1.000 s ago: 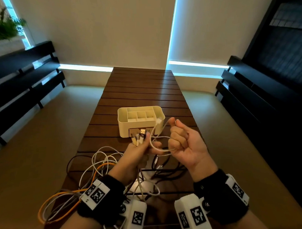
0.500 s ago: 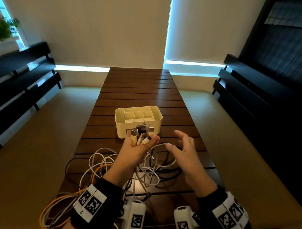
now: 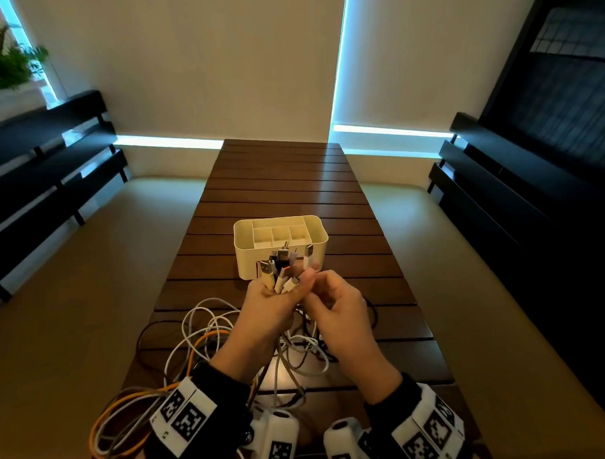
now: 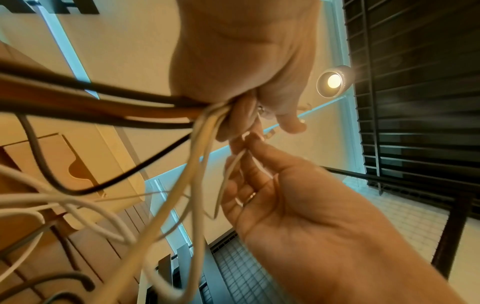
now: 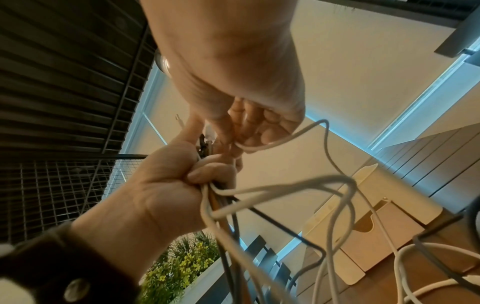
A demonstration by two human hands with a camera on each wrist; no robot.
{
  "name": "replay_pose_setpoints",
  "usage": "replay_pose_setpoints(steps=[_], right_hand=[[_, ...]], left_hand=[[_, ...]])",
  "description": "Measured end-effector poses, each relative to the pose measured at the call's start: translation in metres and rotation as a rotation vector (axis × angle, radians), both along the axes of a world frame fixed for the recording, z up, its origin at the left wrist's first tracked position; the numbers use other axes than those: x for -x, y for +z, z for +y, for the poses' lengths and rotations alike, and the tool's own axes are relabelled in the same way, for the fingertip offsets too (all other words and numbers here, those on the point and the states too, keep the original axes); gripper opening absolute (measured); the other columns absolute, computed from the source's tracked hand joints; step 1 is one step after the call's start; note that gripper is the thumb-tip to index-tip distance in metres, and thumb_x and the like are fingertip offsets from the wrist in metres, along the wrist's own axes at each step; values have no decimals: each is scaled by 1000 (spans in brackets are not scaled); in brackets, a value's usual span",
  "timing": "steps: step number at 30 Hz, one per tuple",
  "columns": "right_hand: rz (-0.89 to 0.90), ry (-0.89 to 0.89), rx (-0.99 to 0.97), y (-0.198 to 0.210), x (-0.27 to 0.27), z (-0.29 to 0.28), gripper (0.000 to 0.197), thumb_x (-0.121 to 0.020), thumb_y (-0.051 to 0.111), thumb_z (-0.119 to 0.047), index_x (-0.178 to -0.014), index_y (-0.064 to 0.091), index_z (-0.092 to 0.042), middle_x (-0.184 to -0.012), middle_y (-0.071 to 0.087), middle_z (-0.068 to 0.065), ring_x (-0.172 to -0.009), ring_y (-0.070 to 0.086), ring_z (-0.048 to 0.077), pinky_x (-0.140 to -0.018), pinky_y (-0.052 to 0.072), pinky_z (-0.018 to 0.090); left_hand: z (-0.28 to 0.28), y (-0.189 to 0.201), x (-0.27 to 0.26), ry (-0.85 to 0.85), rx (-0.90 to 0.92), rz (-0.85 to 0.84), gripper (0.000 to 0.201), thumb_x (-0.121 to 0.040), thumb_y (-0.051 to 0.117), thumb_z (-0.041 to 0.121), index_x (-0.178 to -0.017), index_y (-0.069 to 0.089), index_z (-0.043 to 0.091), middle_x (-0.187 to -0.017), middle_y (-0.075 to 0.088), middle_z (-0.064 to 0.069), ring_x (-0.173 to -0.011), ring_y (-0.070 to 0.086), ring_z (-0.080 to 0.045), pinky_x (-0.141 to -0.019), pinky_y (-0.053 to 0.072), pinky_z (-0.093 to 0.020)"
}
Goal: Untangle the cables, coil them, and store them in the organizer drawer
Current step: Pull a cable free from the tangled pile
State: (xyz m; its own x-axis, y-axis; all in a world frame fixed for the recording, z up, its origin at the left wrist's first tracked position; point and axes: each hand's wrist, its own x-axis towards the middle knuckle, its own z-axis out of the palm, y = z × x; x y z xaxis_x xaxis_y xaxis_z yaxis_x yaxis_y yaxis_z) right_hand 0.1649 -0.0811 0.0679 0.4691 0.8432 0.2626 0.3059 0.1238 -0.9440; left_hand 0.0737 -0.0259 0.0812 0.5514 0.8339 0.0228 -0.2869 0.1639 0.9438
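The desk point(image 3: 285, 182) is carrying the organizer point(image 3: 280, 245), its compartments showing nothing stored. The cables point(image 3: 208, 332) are sprawling at seven o'clock, uncoiled. The left hand point(image 3: 273, 307) is gripping the plug ends; the right hand point(image 3: 334, 309) is pinching one white cable point(image 4: 228, 174), clearest in the wrist views.

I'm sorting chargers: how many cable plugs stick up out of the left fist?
6 visible, fanned above the left hand: USB-A plug leftmost, dark plug behind it, thin plug centre, white plug rightmost, two low plugs by the thumb. Others may be hidden.
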Motion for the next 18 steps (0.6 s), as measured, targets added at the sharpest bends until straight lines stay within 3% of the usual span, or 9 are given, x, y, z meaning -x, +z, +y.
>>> replay_pose_setpoints(steps=[3, 6, 7, 11, 14, 18], right_hand=[[17, -40, -56, 1, 4, -2, 15, -87, 61, -13, -86, 66, -27, -79, 71, 1, -75, 67, 14, -72, 57, 34], [-26, -45, -101, -1, 9, -3, 19, -86, 62, -10, -84, 67, -28, -79, 71, -1, -74, 67, 10, -69, 56, 27], [-48, -53, -118, -1, 10, -3, 18, -86, 62, -9, -85, 68, -26, -77, 71, -3, -73, 66, 9, -67, 54, 24], [-175, -118, -166, -5, 8, -1, 16, -85, 62, -6, -92, 72, -17, -70, 66, -11, -65, 61, 3, -59, 47, 12], [-286, -127, -226, -4, 8, 0, 12, -82, 61, -19, -83, 70, -11, -75, 65, -13, -63, 59, -5, -59, 43, 4], [-317, 194, -164, -2, -3, -4, 28, -86, 52, -33, -84, 63, -7, -64, 56, -19, -49, 52, -1, -51, 38, 7]], left_hand=[[1, 0, -4, 136, -59, -43, 56, -67, 65, 30, -113, 62, -2, -92, 69, -15, -76, 66, -19, -58, 52, -19], [1, 3, -8, 141, -57, -30, 59, -65, 66, 35, -113, 63, 0, -100, 69, -18, -94, 67, -25, -78, 57, -27], [1, 4, -8, 135, -71, -16, 57, -64, 67, 36, -110, 66, 2, -96, 70, -15, -92, 68, -23, -78, 57, -27], [3, 0, -10, 129, -79, -3, 27, -72, 70, 25, -89, 70, 4, -68, 69, -1, -68, 66, -14, -57, 52, -20], [-1, 4, -11, 173, -84, -23, 43, -72, 65, 38, -89, 67, -2, -67, 67, -2, -67, 65, -14, -57, 52, -22], [6, 16, 0, 254, -1, -69, 29, -83, 56, 43, -79, 57, 14, -65, 58, 4, -59, 59, -7, -54, 49, -22]])
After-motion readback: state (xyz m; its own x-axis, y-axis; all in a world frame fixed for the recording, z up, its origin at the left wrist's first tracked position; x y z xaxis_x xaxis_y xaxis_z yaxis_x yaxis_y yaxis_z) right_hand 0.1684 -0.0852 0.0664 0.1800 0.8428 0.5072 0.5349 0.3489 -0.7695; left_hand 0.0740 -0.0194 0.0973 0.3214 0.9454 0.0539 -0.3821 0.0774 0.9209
